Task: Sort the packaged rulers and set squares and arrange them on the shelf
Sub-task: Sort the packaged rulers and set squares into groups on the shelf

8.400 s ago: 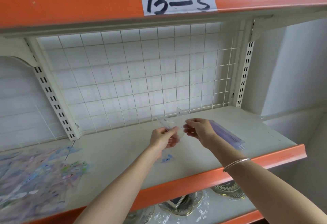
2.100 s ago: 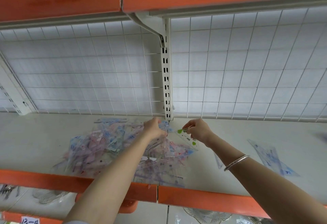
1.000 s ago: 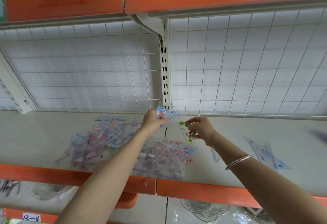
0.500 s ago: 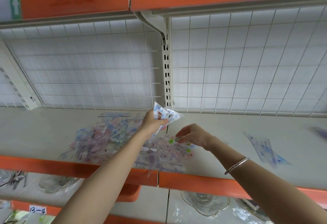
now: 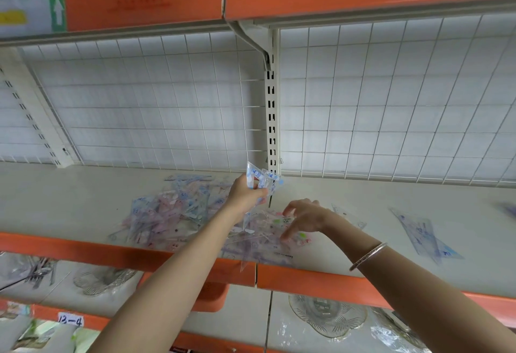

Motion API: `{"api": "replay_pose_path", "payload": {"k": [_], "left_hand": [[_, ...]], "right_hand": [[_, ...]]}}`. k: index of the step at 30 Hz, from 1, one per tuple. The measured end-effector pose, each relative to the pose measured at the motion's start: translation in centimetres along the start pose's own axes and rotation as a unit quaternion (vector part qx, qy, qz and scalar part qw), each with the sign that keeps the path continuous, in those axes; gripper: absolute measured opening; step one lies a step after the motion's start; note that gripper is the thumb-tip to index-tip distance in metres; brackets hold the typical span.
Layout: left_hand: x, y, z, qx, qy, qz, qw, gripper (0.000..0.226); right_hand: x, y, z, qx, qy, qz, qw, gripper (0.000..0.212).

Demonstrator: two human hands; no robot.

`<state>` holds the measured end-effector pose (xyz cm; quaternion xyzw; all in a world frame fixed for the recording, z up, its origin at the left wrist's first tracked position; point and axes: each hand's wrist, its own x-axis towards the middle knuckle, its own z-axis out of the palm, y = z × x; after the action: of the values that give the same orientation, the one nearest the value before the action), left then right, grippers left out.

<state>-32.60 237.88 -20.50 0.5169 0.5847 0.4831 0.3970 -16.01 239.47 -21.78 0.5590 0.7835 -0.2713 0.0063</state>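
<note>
A loose heap of packaged rulers and set squares (image 5: 178,216) in clear printed wrappers lies on the cream shelf (image 5: 83,199), reaching to its front edge. My left hand (image 5: 247,193) is raised above the heap, shut on a small bunch of blue-printed set squares (image 5: 261,181) that stick up from the fist. My right hand (image 5: 303,217) hovers with fingers spread over the heap's right side, fingertips on a packet with green spots (image 5: 293,230). A separate blue-printed set square packet (image 5: 421,234) lies alone further right.
A white wire grid (image 5: 167,101) backs the shelf, with a slotted upright post (image 5: 272,107) in the middle. An orange shelf edge (image 5: 307,280) runs along the front. Glass dishes (image 5: 326,315) in plastic sit on the shelf below. A silver bracelet (image 5: 368,256) circles my right wrist.
My right hand has lowered the green-spotted packet onto the heap and opened its fingers. My left hand has kept its bunch of blue set squares raised.
</note>
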Motion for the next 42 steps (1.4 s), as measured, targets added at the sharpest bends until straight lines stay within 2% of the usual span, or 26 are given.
{"api": "replay_pose_path", "payload": {"k": [5, 8, 12, 15, 21, 24, 28, 31, 36, 42], "left_hand": [[-0.4, 0.4, 0.0, -0.002, 0.010, 0.000, 1.000, 0.025], [-0.5, 0.4, 0.0, -0.013, 0.013, -0.009, 1.000, 0.025], [-0.3, 0.3, 0.1, -0.005, 0.017, -0.017, 1.000, 0.025], [-0.1, 0.2, 0.2, -0.028, 0.037, -0.027, 0.999, 0.026], [0.5, 0.8, 0.8, -0.103, 0.065, -0.047, 0.991, 0.024], [0.5, 1.2, 1.9, -0.133, 0.044, -0.070, 0.988, 0.028], [0.2, 2.1, 4.3, -0.191, -0.026, -0.119, 0.974, 0.033], [-0.1, 2.7, 6.2, -0.204, -0.073, -0.141, 0.966, 0.032], [-0.9, 3.7, 8.0, -0.298, -0.126, -0.181, 0.929, 0.027], [-1.5, 3.7, 9.9, -0.230, -0.137, -0.123, 0.956, 0.019]], "right_hand": [[0.8, -0.3, 0.1, -0.026, -0.016, 0.030, 0.999, 0.078], [0.5, -0.1, -0.2, 0.029, -0.002, 0.041, 0.999, 0.079], [0.0, 0.4, -0.2, 0.127, 0.033, 0.034, 0.991, 0.065], [-0.1, 0.6, -0.7, 0.178, 0.072, 0.035, 0.981, 0.038], [-0.4, 2.3, -3.1, 0.341, 0.183, 0.044, 0.921, 0.034], [-1.3, 2.5, -4.4, 0.390, 0.232, 0.018, 0.891, 0.033], [-2.3, 2.6, -5.3, 0.479, 0.236, -0.006, 0.845, 0.042], [-2.7, 2.8, -5.3, 0.481, 0.259, -0.008, 0.837, 0.050], [-3.1, 4.0, -5.0, 0.497, 0.289, -0.007, 0.818, 0.042], [-3.4, 5.3, -4.9, 0.500, 0.284, -0.013, 0.818, 0.052]]}}
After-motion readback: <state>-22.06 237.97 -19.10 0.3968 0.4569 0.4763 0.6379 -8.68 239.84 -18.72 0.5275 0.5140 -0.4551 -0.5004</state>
